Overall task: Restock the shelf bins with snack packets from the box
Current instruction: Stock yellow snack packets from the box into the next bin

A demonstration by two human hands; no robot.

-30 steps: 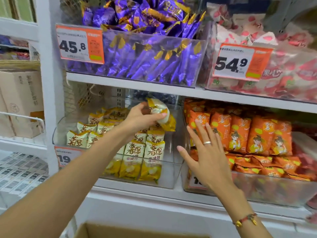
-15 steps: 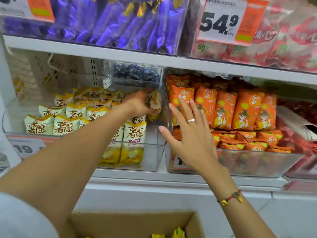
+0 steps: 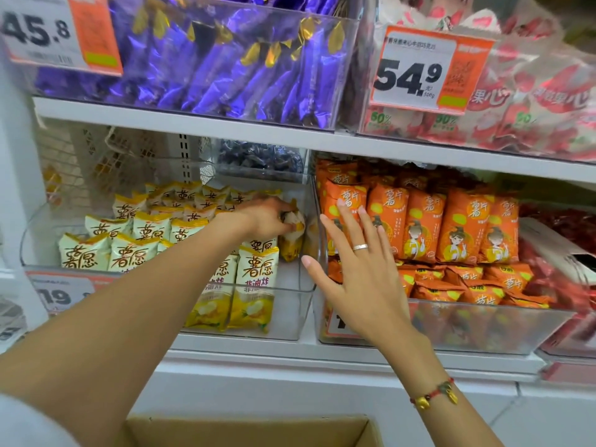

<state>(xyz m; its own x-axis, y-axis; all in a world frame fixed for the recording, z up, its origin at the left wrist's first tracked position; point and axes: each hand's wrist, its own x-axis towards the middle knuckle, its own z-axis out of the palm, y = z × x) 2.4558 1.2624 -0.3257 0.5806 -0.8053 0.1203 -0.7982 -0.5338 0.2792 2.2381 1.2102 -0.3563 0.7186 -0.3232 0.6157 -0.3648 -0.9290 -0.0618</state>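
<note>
Reaching deep into the clear left-hand bin (image 3: pixel 292 317), our left hand (image 3: pixel 263 217) gripped a yellow snack packet (image 3: pixel 292 235) against the bin's right wall, near its back corner. Our right hand (image 3: pixel 358 269), fingers spread and holding nothing, hovered before the neighbouring bin (image 3: pixel 483 327) of orange packets (image 3: pixel 422 227). We judged the packet could slump sideways in the bare gap on release, or our forearm could topple the upright yellow rows (image 3: pixel 142 243). Above sat bins of purple packets (image 3: pixel 225 66) and red-and-white packets (image 3: pixel 532 111); the cardboard box (image 3: pixel 248 430) stood below the shelf, its contents out of view.
</note>
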